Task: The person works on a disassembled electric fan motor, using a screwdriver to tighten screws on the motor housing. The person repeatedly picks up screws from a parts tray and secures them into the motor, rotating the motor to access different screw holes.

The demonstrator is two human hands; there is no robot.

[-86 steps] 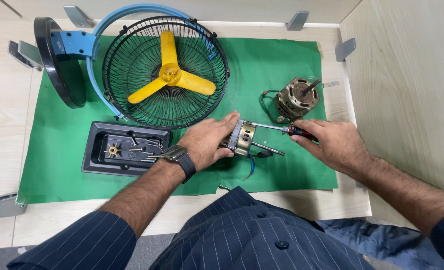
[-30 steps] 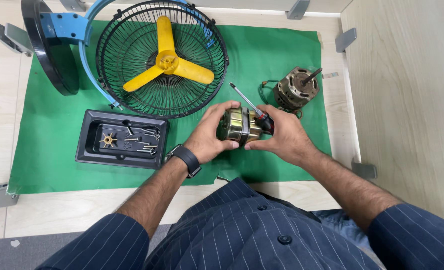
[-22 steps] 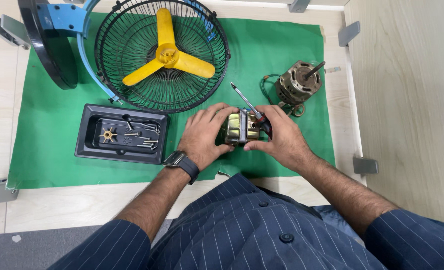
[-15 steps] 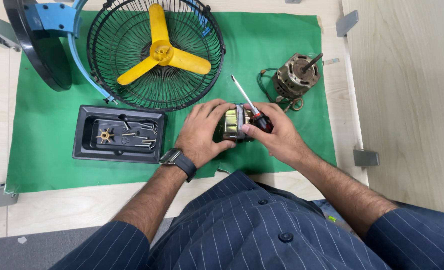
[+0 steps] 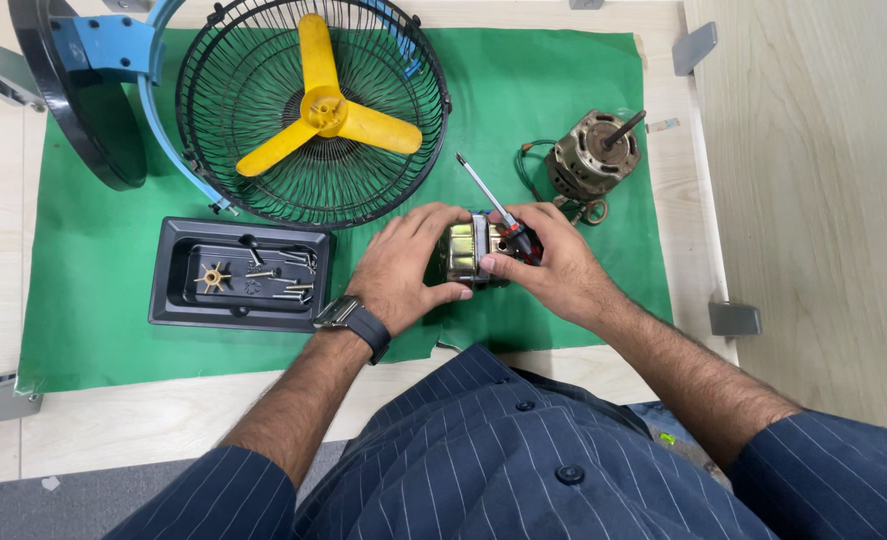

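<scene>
Head view: at frame centre, a small metal motor (image 5: 467, 250), brass-toned and laminated, is gripped on the green felt mat (image 5: 84, 290) by the left hand (image 5: 404, 270). It is also clasped by the right hand (image 5: 549, 265), along with a red-handled screwdriver (image 5: 494, 208). A round wire fan cage (image 5: 314, 110) lies above, and a black rectangular tray (image 5: 234, 275) at left.

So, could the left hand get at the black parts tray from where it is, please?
Probably yes. The black parts tray lies on the green mat just beside the left hand, with nothing standing between them. The hand would first have to let go of the small motor it grips together with the right hand.
</scene>
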